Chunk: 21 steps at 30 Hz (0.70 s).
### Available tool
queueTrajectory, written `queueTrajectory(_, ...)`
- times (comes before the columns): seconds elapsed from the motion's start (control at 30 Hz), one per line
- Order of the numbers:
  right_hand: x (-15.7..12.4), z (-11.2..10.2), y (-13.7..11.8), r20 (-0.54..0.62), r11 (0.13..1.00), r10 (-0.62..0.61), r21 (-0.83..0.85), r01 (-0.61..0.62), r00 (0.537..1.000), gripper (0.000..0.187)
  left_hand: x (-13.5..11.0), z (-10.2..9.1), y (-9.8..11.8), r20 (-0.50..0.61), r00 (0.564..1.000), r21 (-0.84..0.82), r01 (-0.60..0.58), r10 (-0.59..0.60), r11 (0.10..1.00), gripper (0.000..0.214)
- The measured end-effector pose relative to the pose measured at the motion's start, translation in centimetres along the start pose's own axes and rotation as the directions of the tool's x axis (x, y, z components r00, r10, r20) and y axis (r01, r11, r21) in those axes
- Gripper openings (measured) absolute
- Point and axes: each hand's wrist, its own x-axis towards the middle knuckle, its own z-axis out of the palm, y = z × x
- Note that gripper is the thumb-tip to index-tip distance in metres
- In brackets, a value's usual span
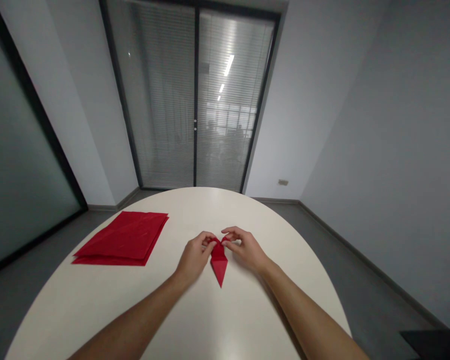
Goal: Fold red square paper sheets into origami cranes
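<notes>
A small piece of folded red paper (219, 267) is between my two hands, over the middle of the white round table (195, 320). Its lower end narrows to a point toward me, and a fold line crosses it above that point. My left hand (198, 254) pinches the upper left part between thumb and fingers. On the other side, my right hand (245, 247) pinches the upper right part, with its index finger stretched above the paper. The fingertips partly hide the paper's top edge.
A stack of larger red sheets (123, 237) lies at the table's left side, near its edge. Beyond the table stand glass panels with blinds (168, 110) and a pale wall (303, 100). A dark object (435, 345) shows at the lower right corner.
</notes>
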Motion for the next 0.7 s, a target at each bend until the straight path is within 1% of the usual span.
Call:
queueTrajectory(0.23,-0.07,0.17,-0.56,0.007,1.0,0.016,0.011,-0.016,1.0,0.027,-0.02,-0.03,-0.05,0.012,1.0,-0.019,0.013,-0.013,1.0,0.017)
queueTrajectory(0.37,-0.16,0.23,-0.89,0.036,1.0,-0.016,0.016,0.016,0.999,0.024,-0.1,-0.02,0.12,0.022,1.0,-0.031,0.008,-0.008,0.999,0.018)
queueTrajectory(0.47,-0.19,0.21,-0.88,0.051,0.999,-0.032,0.002,0.032,0.998,0.021,-0.15,-0.03,0.25,0.05,0.999,-0.05,0.0,0.002,0.999,0.019)
queueTrajectory(0.7,-0.14,-0.02,-0.66,0.045,1.0,-0.02,-0.008,0.02,0.999,0.025,-0.05,-0.17,0.34,0.057,0.998,-0.022,-0.015,0.017,1.0,0.017)
